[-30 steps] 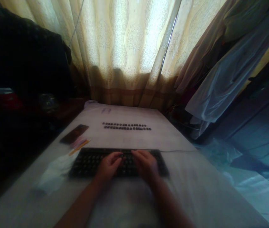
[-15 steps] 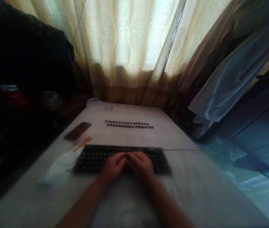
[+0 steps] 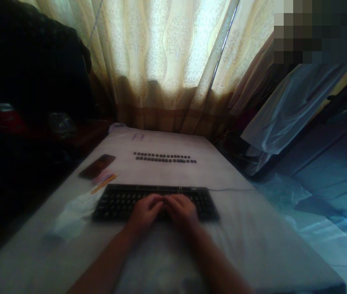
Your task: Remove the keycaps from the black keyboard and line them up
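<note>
A black keyboard (image 3: 118, 204) lies across the cloth-covered table in front of me. My left hand (image 3: 147, 208) and my right hand (image 3: 181, 208) meet over its middle, fingertips together and fingers curled. Anything pinched between them is hidden and blurred. Two thin, pale prongs (image 3: 180, 190) show just behind my right hand; whether that hand holds them I cannot tell. Beyond the keyboard, several loose black keycaps (image 3: 161, 157) stand in two neat rows.
Left of the keyboard are a dark phone (image 3: 97, 166), a pink crumpled item (image 3: 103, 176), an orange stick-like tool (image 3: 103, 183) and a pale crumpled cloth or bag (image 3: 72, 220). The keyboard's cable (image 3: 234, 190) runs right. Curtains (image 3: 173, 61) hang behind the table (image 3: 253, 237).
The view has shifted slightly, so the scene sits a little higher and further left. My hands stay together over the keyboard with hardly any movement.
</note>
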A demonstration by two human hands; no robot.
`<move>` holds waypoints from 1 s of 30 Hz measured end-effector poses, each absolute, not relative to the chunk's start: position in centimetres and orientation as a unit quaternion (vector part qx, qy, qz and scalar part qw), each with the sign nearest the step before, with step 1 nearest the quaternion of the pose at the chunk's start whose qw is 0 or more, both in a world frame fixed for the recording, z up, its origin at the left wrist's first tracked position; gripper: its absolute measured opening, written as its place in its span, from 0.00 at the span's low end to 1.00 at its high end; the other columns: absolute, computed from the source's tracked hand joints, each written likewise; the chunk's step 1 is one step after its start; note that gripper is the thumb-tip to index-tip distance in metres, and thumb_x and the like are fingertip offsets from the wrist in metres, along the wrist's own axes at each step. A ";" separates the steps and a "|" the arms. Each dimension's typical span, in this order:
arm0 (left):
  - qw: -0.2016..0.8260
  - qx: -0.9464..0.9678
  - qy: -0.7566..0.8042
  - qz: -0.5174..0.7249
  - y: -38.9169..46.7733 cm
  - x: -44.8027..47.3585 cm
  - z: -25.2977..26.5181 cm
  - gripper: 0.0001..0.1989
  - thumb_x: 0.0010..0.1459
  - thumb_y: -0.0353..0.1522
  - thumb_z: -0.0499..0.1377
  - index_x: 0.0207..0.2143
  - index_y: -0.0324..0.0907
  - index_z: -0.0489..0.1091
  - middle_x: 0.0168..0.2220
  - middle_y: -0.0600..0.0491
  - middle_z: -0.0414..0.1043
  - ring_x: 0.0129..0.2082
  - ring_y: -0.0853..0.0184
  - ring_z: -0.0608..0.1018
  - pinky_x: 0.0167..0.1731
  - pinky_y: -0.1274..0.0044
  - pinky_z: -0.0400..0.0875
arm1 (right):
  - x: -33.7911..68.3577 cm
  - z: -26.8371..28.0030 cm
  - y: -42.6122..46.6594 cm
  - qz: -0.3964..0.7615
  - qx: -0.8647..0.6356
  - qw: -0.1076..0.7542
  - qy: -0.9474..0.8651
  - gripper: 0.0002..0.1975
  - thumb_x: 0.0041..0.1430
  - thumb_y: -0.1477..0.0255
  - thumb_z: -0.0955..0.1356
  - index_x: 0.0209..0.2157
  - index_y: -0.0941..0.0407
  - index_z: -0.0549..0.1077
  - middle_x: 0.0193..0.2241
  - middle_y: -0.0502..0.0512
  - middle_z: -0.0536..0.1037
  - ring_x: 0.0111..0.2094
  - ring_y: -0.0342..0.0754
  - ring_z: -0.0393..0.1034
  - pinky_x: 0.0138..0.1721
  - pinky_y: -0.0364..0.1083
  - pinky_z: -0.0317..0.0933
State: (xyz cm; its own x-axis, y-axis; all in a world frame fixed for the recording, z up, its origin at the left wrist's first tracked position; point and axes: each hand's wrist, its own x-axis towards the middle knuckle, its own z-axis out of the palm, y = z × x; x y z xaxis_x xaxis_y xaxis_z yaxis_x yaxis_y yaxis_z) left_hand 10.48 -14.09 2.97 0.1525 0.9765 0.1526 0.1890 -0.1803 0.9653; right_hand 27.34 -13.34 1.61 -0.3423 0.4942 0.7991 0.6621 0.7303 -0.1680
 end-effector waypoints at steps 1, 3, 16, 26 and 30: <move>0.439 0.620 0.469 0.451 -14.1 10.5 3.0 0.13 0.54 0.38 0.57 0.38 0.42 0.75 0.35 0.51 0.79 0.35 0.62 0.80 0.30 0.76 0.75 | 27.4 1.6 -13.3 -0.091 -0.354 0.451 -0.814 0.11 0.64 0.73 0.63 0.45 0.55 0.76 0.34 0.58 0.80 0.36 0.49 0.73 0.39 0.48 0.69; 0.443 0.617 0.470 0.450 -14.1 10.4 3.0 0.13 0.54 0.37 0.57 0.38 0.41 0.75 0.34 0.51 0.79 0.34 0.62 0.80 0.30 0.76 0.75 | 27.5 1.6 -13.3 -0.086 -0.354 0.454 -0.813 0.11 0.64 0.73 0.63 0.44 0.55 0.76 0.34 0.58 0.80 0.36 0.49 0.73 0.39 0.48 0.69; 0.371 0.611 0.528 0.459 -13.0 7.7 4.1 0.18 0.54 0.43 0.58 0.41 0.41 0.75 0.33 0.49 0.80 0.32 0.61 0.81 0.30 0.75 0.75 | 32.1 4.1 -11.5 -0.027 -0.419 0.485 -0.767 0.11 0.63 0.69 0.64 0.43 0.55 0.76 0.36 0.58 0.80 0.37 0.50 0.75 0.40 0.49 0.70; -0.011 0.801 0.453 0.392 -12.2 5.4 3.1 0.12 0.59 0.38 0.55 0.36 0.46 0.77 0.34 0.52 0.81 0.32 0.63 0.82 0.35 0.76 0.77 | 42.2 2.6 0.3 0.091 -0.670 0.364 -0.641 0.12 0.55 0.72 0.66 0.37 0.53 0.80 0.35 0.54 0.83 0.37 0.51 0.77 0.41 0.48 0.70; -0.083 0.806 0.432 0.397 -12.3 5.3 3.1 0.12 0.60 0.40 0.54 0.36 0.47 0.77 0.33 0.53 0.81 0.31 0.64 0.82 0.32 0.77 0.78 | 43.1 1.3 3.8 0.106 -0.700 0.301 -0.639 0.12 0.56 0.73 0.66 0.39 0.52 0.80 0.39 0.52 0.82 0.41 0.50 0.76 0.43 0.47 0.67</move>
State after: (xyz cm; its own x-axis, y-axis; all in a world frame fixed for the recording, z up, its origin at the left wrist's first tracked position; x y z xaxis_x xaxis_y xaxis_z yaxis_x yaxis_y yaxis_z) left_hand 5.35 -12.27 3.15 0.3116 0.6298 0.7115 0.7620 -0.6130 0.2089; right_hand 43.09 3.76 1.31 0.1598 0.9583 0.2367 0.8311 -0.0012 -0.5561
